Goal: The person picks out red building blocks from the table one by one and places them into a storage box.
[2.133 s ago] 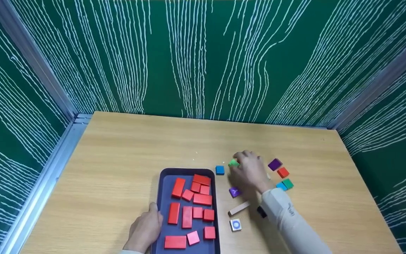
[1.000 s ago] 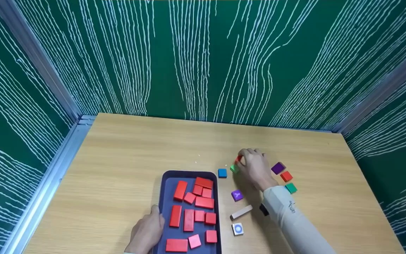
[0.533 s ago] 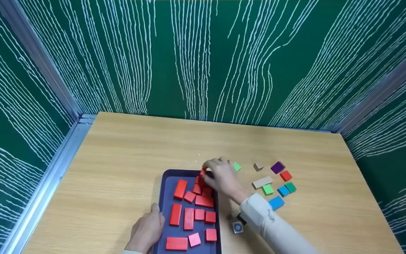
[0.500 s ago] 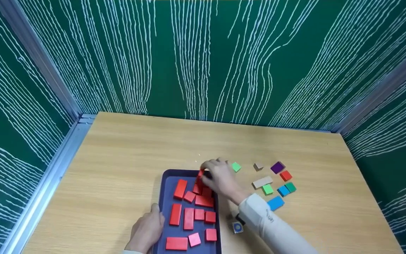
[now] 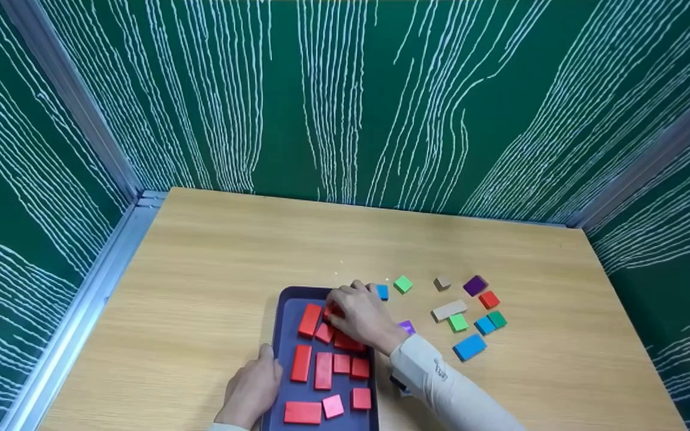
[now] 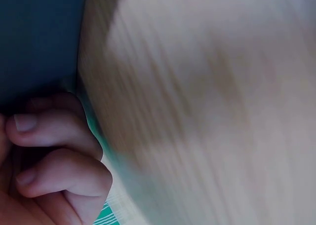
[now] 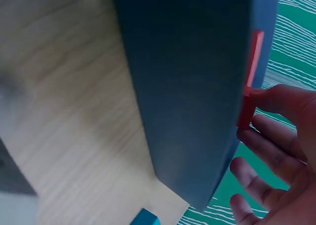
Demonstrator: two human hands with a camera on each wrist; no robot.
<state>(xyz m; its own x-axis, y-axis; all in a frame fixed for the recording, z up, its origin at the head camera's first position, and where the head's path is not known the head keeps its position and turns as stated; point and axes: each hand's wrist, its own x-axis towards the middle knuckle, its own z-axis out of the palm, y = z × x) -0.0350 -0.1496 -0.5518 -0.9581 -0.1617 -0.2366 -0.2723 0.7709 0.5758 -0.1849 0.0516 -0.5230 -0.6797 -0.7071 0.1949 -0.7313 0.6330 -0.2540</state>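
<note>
My left hand (image 5: pixel 252 386) holds the left side of a dark tray (image 5: pixel 351 422), thumb over the rim; in the left wrist view its fingers (image 6: pixel 59 131) are curled beside the tray's side. In the tray lie several red blocks, long and cube-shaped, plus a pinkish cube (image 5: pixel 333 406). My right hand (image 5: pixel 360 311) is over the tray's far right part. In the right wrist view its thumb and forefinger pinch a red block (image 7: pixel 247 111) at the tray rim, near a longer red block (image 7: pixel 255 57). That hand hides the far right blocks in the head view.
Loose blocks lie on the wooden table (image 5: pixel 219 251) right of the tray: blue (image 5: pixel 469 347), beige (image 5: pixel 449 310), light green (image 5: pixel 403 284), purple (image 5: pixel 475 285), red (image 5: pixel 489 299) and others. My right sleeve covers some. Green walls with white lines surround the table.
My right hand picked up a red block among the loose blocks, carried it left into the tray's far end, and moved slightly further in. The left hand stayed on the tray.
</note>
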